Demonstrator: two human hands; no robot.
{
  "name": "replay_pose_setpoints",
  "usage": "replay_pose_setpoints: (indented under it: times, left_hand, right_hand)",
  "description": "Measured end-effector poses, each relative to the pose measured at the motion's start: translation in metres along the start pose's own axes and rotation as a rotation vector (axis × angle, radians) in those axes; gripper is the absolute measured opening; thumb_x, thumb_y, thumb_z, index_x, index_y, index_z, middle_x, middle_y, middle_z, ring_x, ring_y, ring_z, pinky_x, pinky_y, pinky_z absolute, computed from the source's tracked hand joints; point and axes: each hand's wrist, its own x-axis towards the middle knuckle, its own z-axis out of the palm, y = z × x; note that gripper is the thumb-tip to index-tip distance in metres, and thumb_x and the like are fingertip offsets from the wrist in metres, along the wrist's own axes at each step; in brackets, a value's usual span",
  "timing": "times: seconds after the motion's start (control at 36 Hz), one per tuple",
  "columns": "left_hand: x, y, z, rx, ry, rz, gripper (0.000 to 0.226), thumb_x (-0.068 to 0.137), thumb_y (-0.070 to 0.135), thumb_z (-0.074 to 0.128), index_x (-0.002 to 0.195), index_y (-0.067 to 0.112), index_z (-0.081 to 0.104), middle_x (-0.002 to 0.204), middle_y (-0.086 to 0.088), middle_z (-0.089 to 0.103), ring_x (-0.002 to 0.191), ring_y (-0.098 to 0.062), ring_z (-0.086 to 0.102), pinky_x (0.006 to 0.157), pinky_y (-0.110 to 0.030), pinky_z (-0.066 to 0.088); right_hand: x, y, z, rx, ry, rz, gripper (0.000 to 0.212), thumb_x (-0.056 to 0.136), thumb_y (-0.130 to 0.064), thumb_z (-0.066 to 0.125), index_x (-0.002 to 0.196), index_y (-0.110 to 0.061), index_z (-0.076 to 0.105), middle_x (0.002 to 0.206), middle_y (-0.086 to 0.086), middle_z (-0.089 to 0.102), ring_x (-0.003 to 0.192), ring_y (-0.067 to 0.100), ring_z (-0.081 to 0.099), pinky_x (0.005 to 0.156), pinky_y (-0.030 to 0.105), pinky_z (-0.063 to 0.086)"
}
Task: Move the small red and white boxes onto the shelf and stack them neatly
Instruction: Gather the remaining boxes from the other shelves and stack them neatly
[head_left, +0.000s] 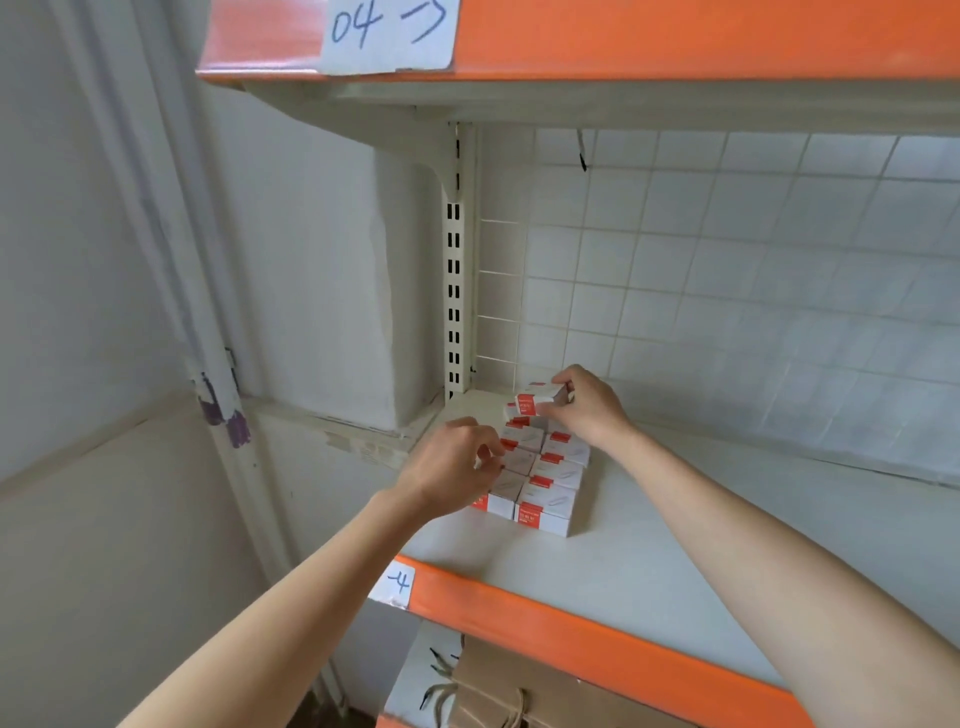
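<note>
The left hand (457, 462) pinches the left edge of the boxes (540, 488) stacked far-left on the shelf (649, 561). The right hand (587, 405) pinches the top box (537, 399); light, stiff card, best held by its sides.

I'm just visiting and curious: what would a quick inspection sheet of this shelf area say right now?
Surface: pale shelf with an orange front edge.
Job's things: red and white boxes grouped in rows near the shelf's back left corner; one box held above the far end.
Clutter: nothing seen on the shelf.
Grips: left hand touches the near-left boxes, fingers curled, hold unclear; right hand pinches the raised box.
Cables: nothing seen.
Surroundings: tiled wall behind wire mesh; slotted upright; handwritten labels; brown paper bags on the shelf below.
</note>
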Motion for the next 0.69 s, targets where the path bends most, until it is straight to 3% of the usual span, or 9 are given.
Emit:
replay_pose_setpoints:
  times: [0.14, 0.28, 0.42, 0.58, 0.69]
  left_hand:
    - [0.005, -0.003, 0.003, -0.004, -0.019, 0.026, 0.022, 0.092, 0.021, 0.052, 0.107, 0.015, 0.066, 0.103, 0.001, 0.057, 0.087, -0.016, 0.056, 0.068, -0.023, 0.047]
    - [0.008, -0.003, 0.005, -0.035, -0.02, 0.046, 0.021, 0.092, 0.019, 0.052, 0.105, 0.015, 0.067, 0.101, -0.001, 0.058, 0.087, -0.019, 0.058, 0.07, -0.024, 0.045]
    - [0.012, -0.002, 0.006, -0.03, -0.018, 0.078, 0.021, 0.093, 0.02, 0.051, 0.105, 0.014, 0.067, 0.101, -0.001, 0.059, 0.086, -0.017, 0.057, 0.069, -0.022, 0.044]
    - [0.015, -0.005, 0.007, -0.056, 0.003, 0.078, 0.022, 0.094, 0.021, 0.05, 0.108, 0.016, 0.066, 0.103, 0.0, 0.058, 0.088, -0.016, 0.057, 0.067, -0.019, 0.041]
    - [0.015, -0.006, 0.008, -0.054, 0.001, 0.092, 0.022, 0.093, 0.02, 0.05, 0.108, 0.016, 0.066, 0.103, 0.0, 0.06, 0.088, -0.015, 0.057, 0.07, -0.022, 0.046]
  right_hand:
    - [0.005, -0.001, 0.009, 0.032, -0.016, 0.035, 0.043, 0.086, -0.021, 0.065, 0.124, -0.014, 0.048, 0.119, 0.004, 0.055, 0.102, 0.019, 0.052, 0.084, 0.029, 0.045]
    - [0.007, -0.003, 0.012, 0.065, -0.043, 0.049, 0.041, 0.085, -0.016, 0.065, 0.122, -0.014, 0.047, 0.124, 0.005, 0.055, 0.1, 0.018, 0.052, 0.081, 0.029, 0.045]
    - [0.011, -0.003, 0.012, 0.028, -0.124, 0.073, 0.041, 0.087, -0.022, 0.064, 0.123, -0.017, 0.044, 0.126, 0.006, 0.055, 0.105, 0.023, 0.056, 0.089, 0.038, 0.049]
    - [0.017, -0.002, 0.013, -0.008, -0.223, 0.064, 0.04, 0.089, -0.028, 0.062, 0.122, -0.018, 0.042, 0.13, 0.006, 0.054, 0.096, 0.018, 0.054, 0.083, 0.032, 0.048]
    - [0.021, -0.003, 0.013, -0.074, -0.276, 0.045, 0.042, 0.089, -0.033, 0.061, 0.122, -0.019, 0.039, 0.132, 0.007, 0.053, 0.104, 0.023, 0.057, 0.083, 0.032, 0.047]
